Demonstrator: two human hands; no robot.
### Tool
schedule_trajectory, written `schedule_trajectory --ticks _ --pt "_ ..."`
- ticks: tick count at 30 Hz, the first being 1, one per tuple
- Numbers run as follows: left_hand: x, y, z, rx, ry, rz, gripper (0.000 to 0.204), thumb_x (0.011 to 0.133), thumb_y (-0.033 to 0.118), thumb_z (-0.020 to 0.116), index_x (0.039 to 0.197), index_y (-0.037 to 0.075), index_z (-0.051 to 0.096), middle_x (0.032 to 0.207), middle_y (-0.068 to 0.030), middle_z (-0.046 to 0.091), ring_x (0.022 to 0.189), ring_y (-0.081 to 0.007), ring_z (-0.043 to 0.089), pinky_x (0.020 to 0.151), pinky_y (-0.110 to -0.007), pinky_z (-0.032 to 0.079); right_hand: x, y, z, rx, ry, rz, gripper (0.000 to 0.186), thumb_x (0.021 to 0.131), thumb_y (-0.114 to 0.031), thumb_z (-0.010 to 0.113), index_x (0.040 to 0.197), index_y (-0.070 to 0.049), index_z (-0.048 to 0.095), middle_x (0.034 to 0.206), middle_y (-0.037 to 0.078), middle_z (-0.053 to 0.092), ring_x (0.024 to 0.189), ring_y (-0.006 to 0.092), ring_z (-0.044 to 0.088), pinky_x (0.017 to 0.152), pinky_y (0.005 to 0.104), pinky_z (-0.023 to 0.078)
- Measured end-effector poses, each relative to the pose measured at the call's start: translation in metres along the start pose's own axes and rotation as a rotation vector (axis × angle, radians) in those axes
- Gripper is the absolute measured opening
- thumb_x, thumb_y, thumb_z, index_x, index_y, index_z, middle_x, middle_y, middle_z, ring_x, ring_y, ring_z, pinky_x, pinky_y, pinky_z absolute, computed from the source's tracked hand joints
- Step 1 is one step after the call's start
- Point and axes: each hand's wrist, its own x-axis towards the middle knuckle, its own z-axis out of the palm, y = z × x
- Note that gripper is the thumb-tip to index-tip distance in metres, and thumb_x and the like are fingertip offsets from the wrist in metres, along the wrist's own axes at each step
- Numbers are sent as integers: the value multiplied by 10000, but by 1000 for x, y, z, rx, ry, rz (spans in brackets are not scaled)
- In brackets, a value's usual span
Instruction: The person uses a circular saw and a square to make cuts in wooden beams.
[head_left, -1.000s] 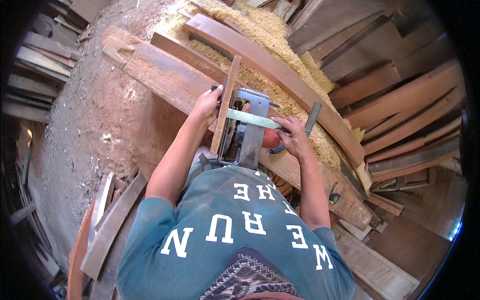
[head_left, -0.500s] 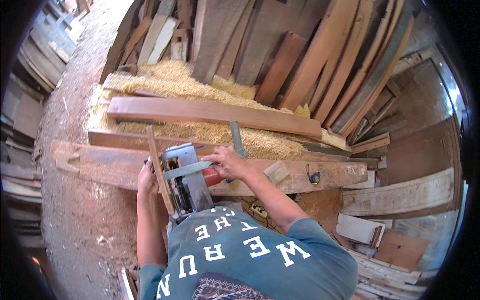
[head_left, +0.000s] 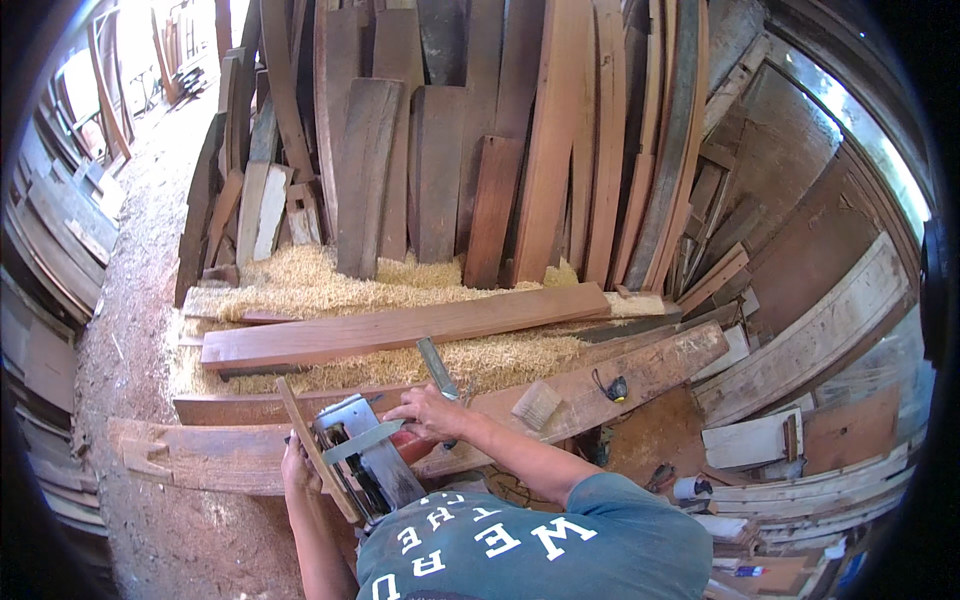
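Note:
An upturned power planer (head_left: 399, 474) with a silver sole and red body is against my front, below the middle. My left hand (head_left: 298, 466) grips its left side near a black part, beside a thin wooden strip (head_left: 313, 444) lying across that end. My right hand (head_left: 426, 414) has its fingers closed on the end of a pale green flat strip (head_left: 354, 446), which lies over the sole. A grey-green metal bar (head_left: 436, 367) stands out just beyond that hand. Under and behind the planer is a dusty thick plank (head_left: 679, 365) with a small block (head_left: 537, 405).
A reddish board (head_left: 285, 343) rests on yellow shavings (head_left: 290, 275). Many boards (head_left: 435, 170) lean upright behind. A black-and-yellow tape measure (head_left: 615, 388) sits on the plank at right. A dirt path (head_left: 140, 260) runs along the left, beside stacked offcuts (head_left: 50, 240).
My view has swung up and round toward the leaning boards, so the planer, hands and bench appear lower. Both hands keep their holds on the planer and strip.

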Motion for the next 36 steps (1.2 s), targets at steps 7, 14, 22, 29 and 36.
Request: schedule_trajectory --ticks 7,14,22,29,36 --pt "7 2 -13 40 -79 -24 398 1075 360 424 1220 25 583 1007 -115 660 883 -247 664 784 -393 580 3 1 -6 33 -11 9 364 835 -256 756 1195 -242 707 924 53 610 951 255 594 829 440 405" --pt "9 4 -10 6 -140 11 343 1061 341 475 1134 39 621 963 -71 669 833 -189 638 737 -352 544 13 -11 -6 65 52 -67 356 767 -215 787 1119 -227 734 934 108 660 890 318 635 804 432 479" --pt "-1 3 0 -34 -34 -19 366 1084 330 411 1202 22 569 1008 -109 656 853 -222 664 753 -373 602 10 -18 -7 51 13 35 402 780 -95 740 1166 -203 717 924 78 622 956 288 603 854 440 441" --pt "-7 3 13 -19 24 -8 330 1087 297 403 1161 23 571 962 -98 659 811 -196 655 722 -362 579 17 -16 -14 57 -60 72 413 792 -110 740 1190 -217 710 948 82 622 973 288 595 857 427 430" --pt "-17 12 26 -47 58 -17 300 1081 268 420 1149 12 561 967 -111 659 816 -217 666 721 -395 590 15 -9 -10 113 -56 89 398 806 -122 738 1197 -196 715 1014 100 644 1002 295 590 887 427 424"
